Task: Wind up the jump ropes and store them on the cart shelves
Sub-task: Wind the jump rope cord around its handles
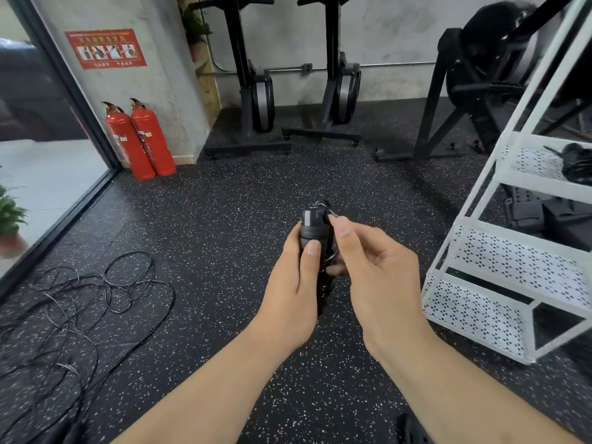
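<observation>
My left grip [294, 283] was curled round the paired black handles [311, 225] of a jump rope, held upright above the floor. My right grip [378, 270] pinched the cable [333, 255] up by the handle caps. I judged the last turn needed drawing snug and tucking under, so nothing sprang loose. More ropes [96, 293] lay tangled on the floor, left. Farther right stood the white cart [519, 267], one coiled rope [576, 161] already on an upper shelf.

Two hands [298, 283] [378, 277], one held jump rope [312, 225], two fire extinguishers [128, 145] [153, 139], one cart [512, 261], one plant [9, 216].
</observation>
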